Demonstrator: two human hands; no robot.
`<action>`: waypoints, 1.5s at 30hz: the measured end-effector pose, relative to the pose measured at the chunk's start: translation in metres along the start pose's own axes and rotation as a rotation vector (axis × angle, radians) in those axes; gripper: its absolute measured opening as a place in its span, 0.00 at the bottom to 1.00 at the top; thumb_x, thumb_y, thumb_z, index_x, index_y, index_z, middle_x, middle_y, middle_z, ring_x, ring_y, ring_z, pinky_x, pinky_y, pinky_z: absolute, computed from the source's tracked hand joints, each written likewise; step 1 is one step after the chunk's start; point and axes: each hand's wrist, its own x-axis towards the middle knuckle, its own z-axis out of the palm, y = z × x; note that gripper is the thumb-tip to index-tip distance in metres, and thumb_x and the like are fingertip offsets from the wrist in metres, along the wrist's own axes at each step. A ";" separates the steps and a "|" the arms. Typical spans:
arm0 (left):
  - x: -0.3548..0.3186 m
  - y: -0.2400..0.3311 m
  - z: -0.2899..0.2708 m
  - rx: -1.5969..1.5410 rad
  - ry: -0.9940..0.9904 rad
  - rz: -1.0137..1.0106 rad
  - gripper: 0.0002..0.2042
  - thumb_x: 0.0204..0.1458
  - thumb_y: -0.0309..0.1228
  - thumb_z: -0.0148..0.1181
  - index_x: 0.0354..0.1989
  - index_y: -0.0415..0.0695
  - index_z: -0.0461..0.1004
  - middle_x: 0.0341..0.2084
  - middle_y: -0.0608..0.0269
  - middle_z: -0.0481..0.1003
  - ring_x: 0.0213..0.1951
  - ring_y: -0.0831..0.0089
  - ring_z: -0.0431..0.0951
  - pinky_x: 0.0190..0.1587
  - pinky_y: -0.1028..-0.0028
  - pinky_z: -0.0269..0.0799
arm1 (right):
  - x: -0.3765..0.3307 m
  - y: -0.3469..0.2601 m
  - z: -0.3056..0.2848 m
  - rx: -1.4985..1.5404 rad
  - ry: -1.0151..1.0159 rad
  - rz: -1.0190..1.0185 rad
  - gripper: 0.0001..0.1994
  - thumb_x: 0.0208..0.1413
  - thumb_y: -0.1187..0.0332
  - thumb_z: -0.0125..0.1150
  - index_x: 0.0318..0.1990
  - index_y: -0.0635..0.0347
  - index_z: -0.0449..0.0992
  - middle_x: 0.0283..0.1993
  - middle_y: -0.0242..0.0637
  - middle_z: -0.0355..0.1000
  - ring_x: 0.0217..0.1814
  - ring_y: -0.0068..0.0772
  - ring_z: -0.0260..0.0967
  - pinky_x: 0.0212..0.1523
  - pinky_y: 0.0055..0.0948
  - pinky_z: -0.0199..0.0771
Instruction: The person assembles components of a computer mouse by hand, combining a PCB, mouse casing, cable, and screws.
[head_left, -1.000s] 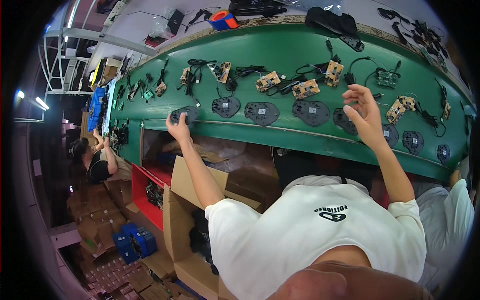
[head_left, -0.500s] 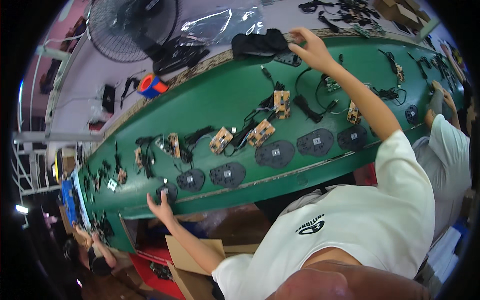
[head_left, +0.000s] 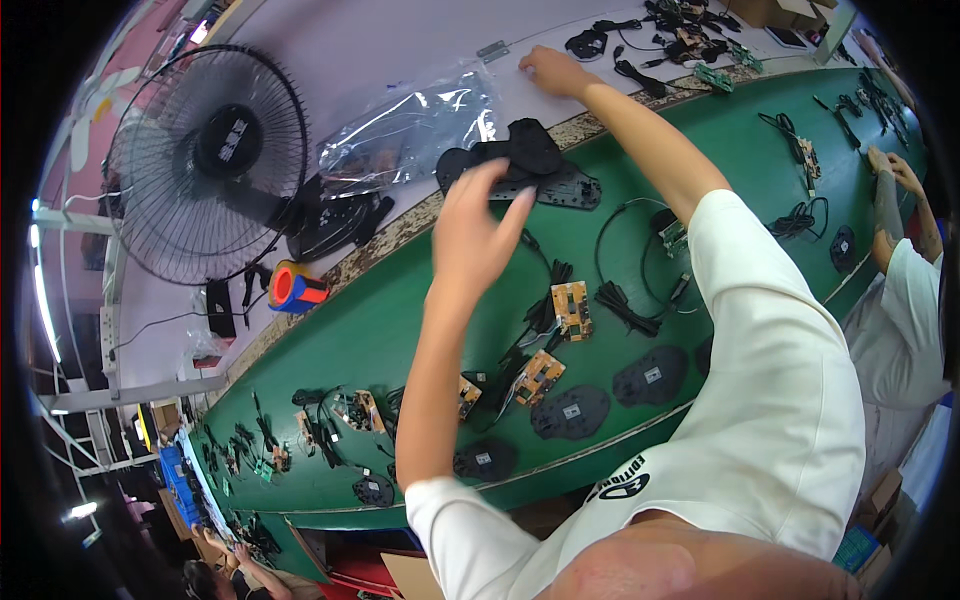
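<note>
My left hand (head_left: 472, 232) is over the far side of the green bench, blurred, thumb spread from the fingers. Just beyond its fingers lies a pile of black plastic shells (head_left: 535, 148), with a flat black plate (head_left: 568, 190) partly under it. Whether the fingertips touch the shells I cannot tell. My right hand (head_left: 556, 73) reaches past the bench onto the pale ledge, its fingers bent together; anything between them is hidden. Nearer me lie orange-brown circuit boards (head_left: 572, 310) with black cables and rounded dark plates (head_left: 570, 412) with small pale squares.
A fan (head_left: 215, 160) and a clear plastic bag (head_left: 410, 135) are on the ledge (head_left: 400, 40). An orange-and-blue tape roll (head_left: 295, 288) sits by the bench edge. More cables and boards (head_left: 690, 40) lie far right. Another person's hands (head_left: 890, 168) work at right, someone else's at lower left.
The view has shifted. My left hand has gone from the bench's near edge to the black shells. My right hand has left the shells for the ledge beyond.
</note>
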 end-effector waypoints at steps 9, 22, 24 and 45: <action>0.095 -0.048 0.085 0.414 -0.200 -0.152 0.35 0.48 0.38 0.70 0.65 0.45 0.64 0.51 0.43 0.76 0.55 0.48 0.75 0.61 0.47 0.58 | -0.040 -0.013 -0.042 0.029 0.048 -0.108 0.08 0.56 0.68 0.57 0.40 0.60 0.75 0.44 0.45 0.74 0.50 0.51 0.73 0.48 0.46 0.73; -0.085 0.105 -0.001 -1.179 0.247 -0.547 0.14 0.52 0.15 0.60 0.45 0.37 0.66 0.39 0.57 0.77 0.40 0.70 0.81 0.43 0.70 0.81 | -0.292 -0.152 -0.191 1.049 -0.283 -0.141 0.10 0.64 0.71 0.58 0.50 0.64 0.78 0.34 0.29 0.69 0.34 0.20 0.61 0.35 0.25 0.64; -0.116 0.125 0.000 -1.211 0.378 -0.494 0.13 0.54 0.16 0.60 0.46 0.36 0.66 0.40 0.57 0.77 0.41 0.69 0.81 0.44 0.69 0.81 | -0.320 -0.184 -0.202 1.201 -0.302 -0.086 0.09 0.62 0.74 0.60 0.47 0.66 0.79 0.35 0.31 0.72 0.35 0.21 0.65 0.36 0.22 0.66; -0.221 0.185 0.044 -1.381 0.659 -0.370 0.12 0.64 0.24 0.53 0.55 0.40 0.68 0.49 0.57 0.75 0.46 0.69 0.79 0.48 0.69 0.79 | -0.402 -0.252 -0.175 0.949 0.189 -0.295 0.10 0.47 0.78 0.70 0.38 0.63 0.80 0.51 0.42 0.74 0.53 0.35 0.73 0.53 0.30 0.73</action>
